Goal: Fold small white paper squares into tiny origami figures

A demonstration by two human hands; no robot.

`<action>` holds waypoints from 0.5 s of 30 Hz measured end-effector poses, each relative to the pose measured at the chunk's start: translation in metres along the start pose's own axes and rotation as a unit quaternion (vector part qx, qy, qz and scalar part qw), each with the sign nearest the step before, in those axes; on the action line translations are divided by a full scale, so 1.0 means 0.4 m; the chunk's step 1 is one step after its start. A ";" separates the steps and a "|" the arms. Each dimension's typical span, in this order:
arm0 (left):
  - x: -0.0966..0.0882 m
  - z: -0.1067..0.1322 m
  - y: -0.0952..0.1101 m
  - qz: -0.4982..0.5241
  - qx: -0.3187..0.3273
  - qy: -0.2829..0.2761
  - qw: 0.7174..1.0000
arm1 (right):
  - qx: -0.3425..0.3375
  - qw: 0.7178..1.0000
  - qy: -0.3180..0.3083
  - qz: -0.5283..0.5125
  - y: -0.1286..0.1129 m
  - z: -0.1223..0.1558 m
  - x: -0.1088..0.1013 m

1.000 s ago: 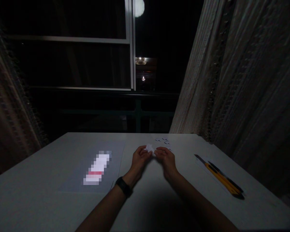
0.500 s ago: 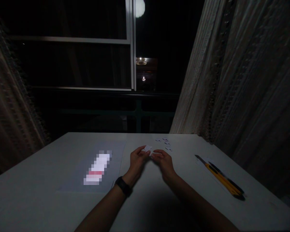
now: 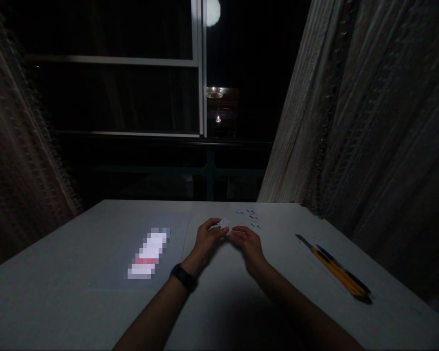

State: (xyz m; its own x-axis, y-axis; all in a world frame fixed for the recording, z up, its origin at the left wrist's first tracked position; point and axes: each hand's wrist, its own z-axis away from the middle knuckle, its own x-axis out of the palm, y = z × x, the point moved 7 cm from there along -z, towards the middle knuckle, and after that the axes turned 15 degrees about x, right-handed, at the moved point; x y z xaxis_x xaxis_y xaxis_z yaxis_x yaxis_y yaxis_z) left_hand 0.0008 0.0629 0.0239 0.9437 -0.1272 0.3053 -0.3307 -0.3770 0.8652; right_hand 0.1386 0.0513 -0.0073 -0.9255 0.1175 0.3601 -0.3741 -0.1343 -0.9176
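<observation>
A small folded piece of white paper [image 3: 224,223] is pinched between the thumb and fingers of my left hand [image 3: 207,241], above the middle of the white table. My right hand [image 3: 249,244] meets it from the other side, its thumb and fingertips closed at the paper's lower right edge. Fingers hide part of the paper, and its exact folds are too dim to make out. Just beyond my right hand lie several small white paper pieces [image 3: 253,217] with dark marks. A dark watch is on my left wrist.
On the left of the table [image 3: 58,253], a bright blurred-out rectangle [image 3: 149,251] lies over a pale sheet [image 3: 109,273]. To the right are a yellow utility knife [image 3: 332,265] and a dark pen-like stick [image 3: 346,270]. Curtains [image 3: 296,122] hang at both sides of a dark window.
Both hands stay at the same spot. The paper has tilted slightly between the fingers, and my left wrist has shifted a little to the left.
</observation>
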 end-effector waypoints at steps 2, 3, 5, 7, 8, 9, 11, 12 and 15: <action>-0.001 0.000 -0.001 0.015 0.002 -0.004 1.000 | 0.002 1.000 -0.003 0.001 0.002 0.001 0.003; -0.004 0.000 -0.002 0.019 0.005 0.000 1.000 | 0.002 1.000 -0.004 0.002 0.004 0.002 0.006; -0.009 -0.001 -0.003 0.025 0.005 0.009 1.000 | 0.002 1.000 -0.005 0.004 0.009 0.003 0.010; -0.012 -0.002 -0.006 0.033 0.000 0.018 0.999 | -0.002 1.000 -0.005 0.011 0.011 0.005 0.012; -0.014 -0.002 -0.006 0.033 -0.002 0.023 0.999 | -0.007 1.000 -0.003 0.016 0.009 0.005 0.011; -0.015 -0.001 -0.007 0.030 -0.002 0.029 0.999 | -0.018 1.000 0.003 0.023 0.001 0.005 0.007; -0.016 0.000 -0.007 0.011 0.002 0.036 0.999 | -0.061 0.997 0.034 0.045 -0.029 0.008 -0.008; -0.013 0.002 -0.008 -0.001 0.005 0.029 1.000 | -0.095 0.992 0.057 0.061 -0.051 0.010 -0.019; 0.010 0.010 -0.013 -0.034 0.019 -0.031 0.999 | -0.194 0.964 0.097 0.152 -0.115 0.021 -0.030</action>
State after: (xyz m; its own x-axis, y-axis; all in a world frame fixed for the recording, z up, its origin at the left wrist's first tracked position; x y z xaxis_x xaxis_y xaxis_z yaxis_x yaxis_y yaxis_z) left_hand 0.0063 0.0608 0.0190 0.9630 -0.1559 0.2198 -0.2661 -0.4218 0.8667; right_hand 0.1663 0.0477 0.0319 -0.9463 0.3174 0.0610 -0.0020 0.1831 -0.9831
